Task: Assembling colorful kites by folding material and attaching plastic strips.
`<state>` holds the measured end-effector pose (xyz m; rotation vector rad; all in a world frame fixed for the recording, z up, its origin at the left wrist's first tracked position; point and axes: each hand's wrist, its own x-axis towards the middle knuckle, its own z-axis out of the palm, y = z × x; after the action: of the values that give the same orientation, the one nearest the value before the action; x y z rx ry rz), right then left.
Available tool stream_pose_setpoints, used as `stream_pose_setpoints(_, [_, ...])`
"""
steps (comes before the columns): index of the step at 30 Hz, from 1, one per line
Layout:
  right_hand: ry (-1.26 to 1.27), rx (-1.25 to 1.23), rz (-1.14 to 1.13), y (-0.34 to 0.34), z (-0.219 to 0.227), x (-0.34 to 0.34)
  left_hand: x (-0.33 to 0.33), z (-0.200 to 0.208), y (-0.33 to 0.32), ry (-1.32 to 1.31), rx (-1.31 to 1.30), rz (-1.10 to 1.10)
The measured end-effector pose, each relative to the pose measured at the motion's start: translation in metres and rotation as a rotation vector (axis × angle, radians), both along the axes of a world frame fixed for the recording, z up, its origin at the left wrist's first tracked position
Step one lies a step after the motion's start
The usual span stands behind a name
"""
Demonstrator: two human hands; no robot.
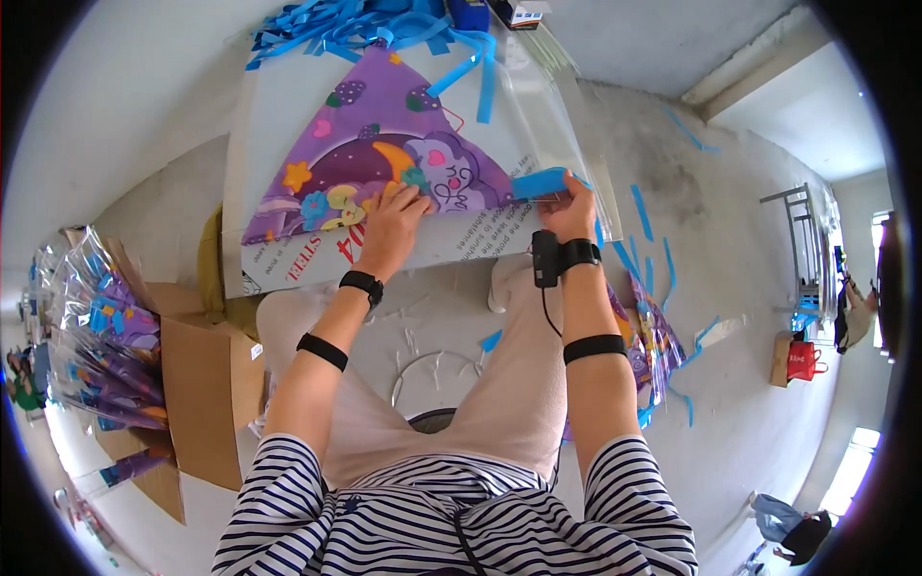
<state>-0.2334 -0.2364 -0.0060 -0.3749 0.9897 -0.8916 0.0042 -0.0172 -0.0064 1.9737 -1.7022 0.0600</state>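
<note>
A purple triangular kite [360, 130] with printed cartoon figures lies on a pale board [288, 259] in front of me. My left hand [392, 228] rests on the kite's lower edge, fingers stretched over the print and holding nothing. At the kite's right corner, my right hand [573, 209] pinches a blue strip [538, 181] between thumb and fingers. The strip reaches the corner; whether it is fixed there I cannot tell. Both wrists wear dark bands, and a small black device is strapped to the right one.
A heap of blue strips [331, 29] covers the board's far edge. An open cardboard box [211, 394] stands left beside kites in clear plastic [115, 355]. Printed kites [658, 336] and loose blue strips lie on the floor at right. Farther off are a red bag [805, 361] and people.
</note>
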Motion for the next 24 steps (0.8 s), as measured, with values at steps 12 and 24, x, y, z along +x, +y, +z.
stream_pose_setpoints(12, [0.104, 0.023, -0.200, -0.003, 0.015, -0.027, -0.058, 0.021, -0.038, -0.077, 0.039, -0.249])
stream_pose_setpoints(24, [0.071, -0.245, -0.257, -0.069, -0.024, -0.164, -0.104, 0.015, -0.069, -0.011, 0.211, -0.231])
